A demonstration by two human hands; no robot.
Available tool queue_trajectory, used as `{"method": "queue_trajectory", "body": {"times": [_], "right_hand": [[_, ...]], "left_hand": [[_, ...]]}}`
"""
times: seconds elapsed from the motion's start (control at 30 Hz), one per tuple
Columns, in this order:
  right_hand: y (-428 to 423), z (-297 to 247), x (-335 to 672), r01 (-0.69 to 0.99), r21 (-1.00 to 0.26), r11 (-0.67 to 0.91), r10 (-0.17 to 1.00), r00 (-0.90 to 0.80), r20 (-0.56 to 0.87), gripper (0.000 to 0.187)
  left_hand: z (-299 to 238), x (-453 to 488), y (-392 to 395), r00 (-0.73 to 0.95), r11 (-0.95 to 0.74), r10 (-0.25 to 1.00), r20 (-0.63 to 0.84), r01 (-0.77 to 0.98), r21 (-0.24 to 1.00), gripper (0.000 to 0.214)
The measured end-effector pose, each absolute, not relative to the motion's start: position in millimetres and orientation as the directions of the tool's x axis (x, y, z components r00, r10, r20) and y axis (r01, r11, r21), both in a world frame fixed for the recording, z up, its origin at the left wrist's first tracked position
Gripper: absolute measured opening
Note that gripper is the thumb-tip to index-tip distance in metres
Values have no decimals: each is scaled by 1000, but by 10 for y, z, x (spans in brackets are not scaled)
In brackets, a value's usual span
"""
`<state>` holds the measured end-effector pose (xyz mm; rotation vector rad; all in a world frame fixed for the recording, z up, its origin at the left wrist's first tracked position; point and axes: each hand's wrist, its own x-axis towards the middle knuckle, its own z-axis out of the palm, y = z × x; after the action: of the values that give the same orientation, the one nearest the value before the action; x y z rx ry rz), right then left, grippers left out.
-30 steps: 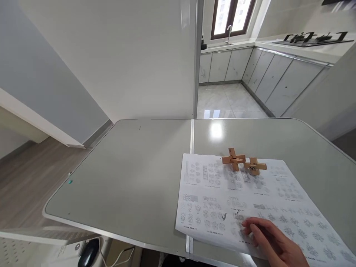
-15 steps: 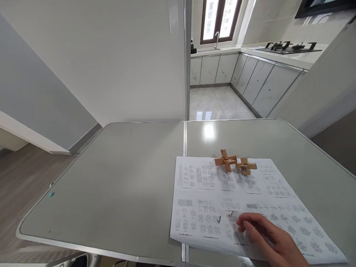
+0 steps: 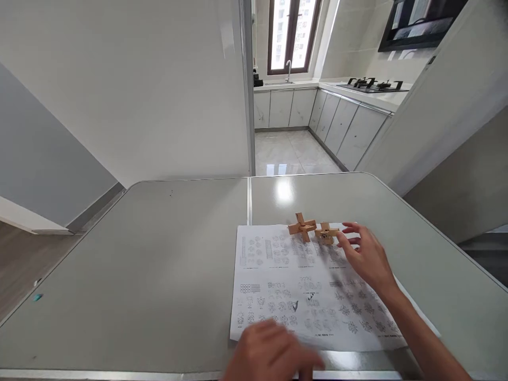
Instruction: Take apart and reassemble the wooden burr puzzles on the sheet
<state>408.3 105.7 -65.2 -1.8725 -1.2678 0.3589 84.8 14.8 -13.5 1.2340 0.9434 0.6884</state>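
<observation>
Two cross-shaped wooden burr puzzles stand side by side at the far edge of a printed sheet. The reddish-brown wooden burr puzzle [image 3: 302,227] is on the left, and the paler wooden burr puzzle [image 3: 325,233] is on the right. My right hand [image 3: 367,256] reaches over the sheet with thumb and fingers apart, at the right end of the paler puzzle; whether the thumb touches it I cannot tell. Low in the view, my left hand [image 3: 272,352] is over the sheet's near edge, smeared by motion, its fingers curled and partly hidden.
The printed sheet [image 3: 278,275], covered with small diagrams, lies on a grey table [image 3: 159,275] with a metal seam down its middle. A small teal bit [image 3: 37,297] sits at the left edge. Beyond the table are a white wall and a kitchen with a stove [image 3: 373,84].
My right hand has moved from the sheet's near part up to the paler puzzle. My left hand has come into view at the bottom. The camera has turned slightly right.
</observation>
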Motion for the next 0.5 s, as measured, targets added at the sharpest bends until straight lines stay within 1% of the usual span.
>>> {"method": "queue_trajectory", "body": {"times": [0.03,0.07,0.1,0.17,0.2,0.27,0.33,0.37,0.43,0.5], "right_hand": [[1114,-690,4111,643,-751,-152,880,433,193,52],[1161,-725,4130,654,-742,-148,895,407,181,51],[1198,-755,4141,669,-730,-143,902,392,182,50],[1248,-794,4142,701,-701,-130,914,359,190,50],[1263,-804,4136,714,-689,-124,918,346,194,49],[1277,-798,4118,722,-683,-113,919,338,205,50],[1274,-755,4088,699,-708,-102,897,373,239,50],[1267,-720,4064,666,-740,-97,877,408,252,50],[1246,-623,3982,533,-842,-86,845,487,222,50],[1224,-510,3843,353,-935,-43,876,463,135,48]], "left_hand": [[-94,1016,347,552,41,829,-90,100,994,11],[-57,1173,551,577,-132,816,38,122,984,19],[-31,1312,753,566,-246,814,132,130,960,23],[-34,1516,1134,522,-348,821,228,142,927,23],[-65,1576,1302,504,-365,828,246,150,919,21],[-165,1616,1582,455,-343,859,234,175,923,21],[-282,1569,1776,400,-309,891,216,186,933,22],[-336,1525,1841,365,-295,907,212,190,936,22],[-423,1413,1914,336,-284,919,205,204,937,21],[-482,1298,1927,320,-267,928,189,222,938,22]]}}
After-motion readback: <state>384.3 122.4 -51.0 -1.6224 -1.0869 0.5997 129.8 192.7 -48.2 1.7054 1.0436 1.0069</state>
